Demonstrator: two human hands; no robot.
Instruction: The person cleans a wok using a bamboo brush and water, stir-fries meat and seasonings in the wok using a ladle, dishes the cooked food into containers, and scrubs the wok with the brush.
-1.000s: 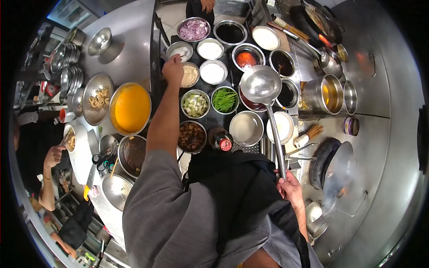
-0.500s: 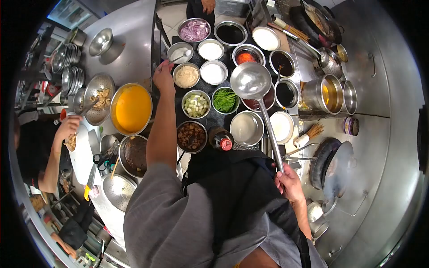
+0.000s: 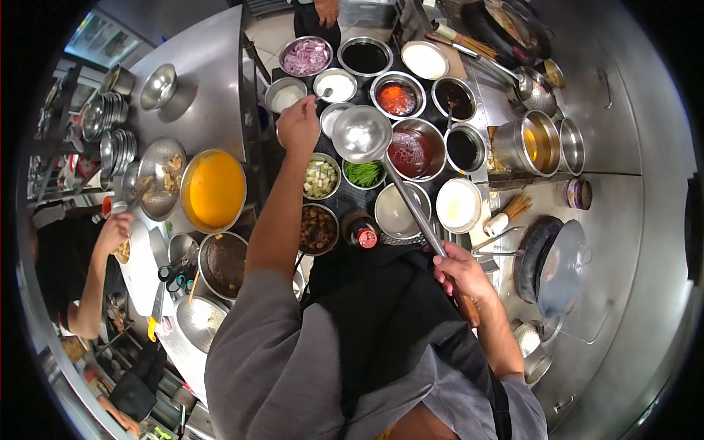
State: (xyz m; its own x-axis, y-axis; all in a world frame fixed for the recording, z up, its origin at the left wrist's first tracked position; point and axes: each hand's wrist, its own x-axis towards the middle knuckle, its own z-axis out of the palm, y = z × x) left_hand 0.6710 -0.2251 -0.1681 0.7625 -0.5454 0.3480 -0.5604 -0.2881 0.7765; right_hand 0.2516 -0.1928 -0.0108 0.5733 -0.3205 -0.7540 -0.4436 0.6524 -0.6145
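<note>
A small spoon (image 3: 323,94) is pinched in my left hand (image 3: 299,125), its tip at a bowl of white powder (image 3: 339,82). My right hand (image 3: 463,273) is closed around the handle of a large metal ladle (image 3: 361,135). The round ladle head hangs over the bowls, partly covering another white-filled bowl (image 3: 330,116). Near it stand chopped green stems (image 3: 364,173), a dark red sauce (image 3: 412,152) and pale green cubes (image 3: 320,178). Beyond my left hand are sliced purple onions (image 3: 306,56) and a bowl of white grains (image 3: 285,95).
A co-worker's hand (image 3: 114,233) works at the far left beside a perforated bowl (image 3: 160,183). An orange liquid (image 3: 213,189) fills a large bowl. Right are a smoking wok (image 3: 563,268), an oil pot (image 3: 529,143) and a bamboo brush (image 3: 511,213). A bottle (image 3: 361,231) stands near my apron.
My left hand has moved right with the spoon, from the left white bowl to the one beside it. The ladle head has shifted left, uncovering the red sauce.
</note>
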